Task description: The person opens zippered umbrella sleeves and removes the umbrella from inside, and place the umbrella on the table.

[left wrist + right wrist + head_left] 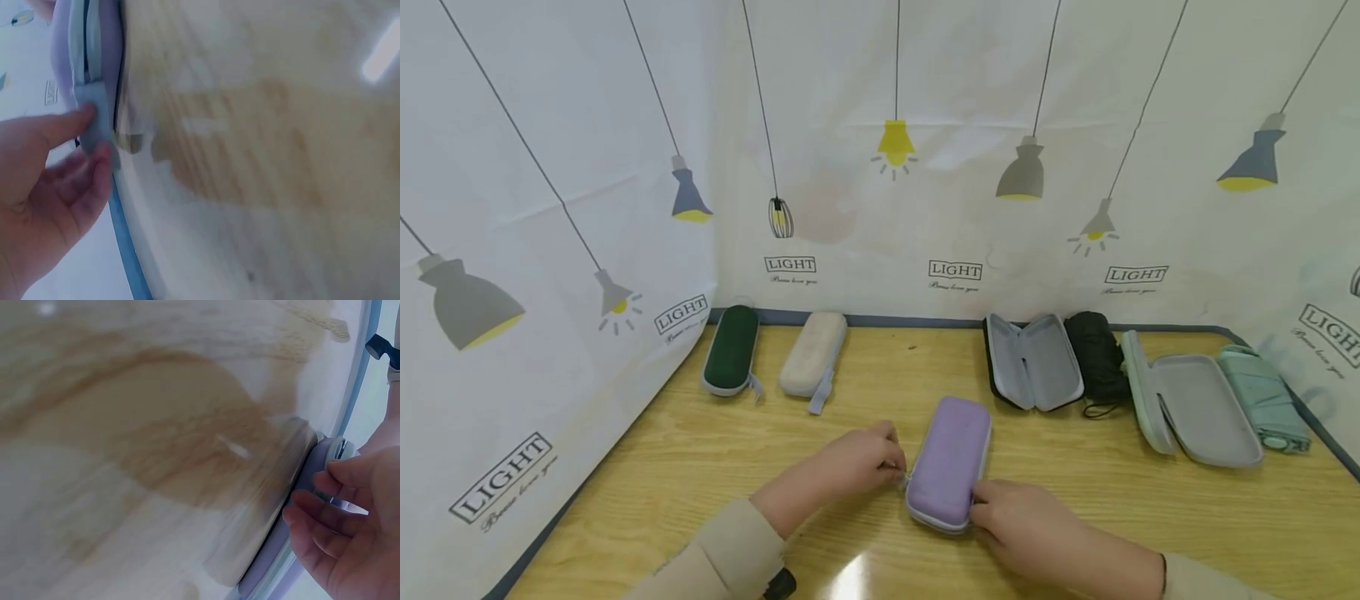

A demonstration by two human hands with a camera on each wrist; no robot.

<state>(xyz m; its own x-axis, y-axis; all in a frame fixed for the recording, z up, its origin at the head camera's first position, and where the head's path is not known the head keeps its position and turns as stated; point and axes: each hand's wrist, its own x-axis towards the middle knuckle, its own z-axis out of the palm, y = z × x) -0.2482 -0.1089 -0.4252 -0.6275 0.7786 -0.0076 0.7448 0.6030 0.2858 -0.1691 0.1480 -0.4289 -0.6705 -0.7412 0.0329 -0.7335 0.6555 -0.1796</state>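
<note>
A purple zip case with a pale zip rim lies closed on the wooden table, its long side slanting away from me. At its left edge my left hand pinches the grey zipper pull tab between thumb and fingers, which shows plainly in the left wrist view. On the opposite side my right hand grips the case's edge near the front corner. The right wrist view shows that hand's thumb and curled fingers at the zip rim.
Behind on the left lie a dark green case and a cream case, both closed. Back right are an open black-edged case, a folded black umbrella, an open mint case and a folded mint umbrella.
</note>
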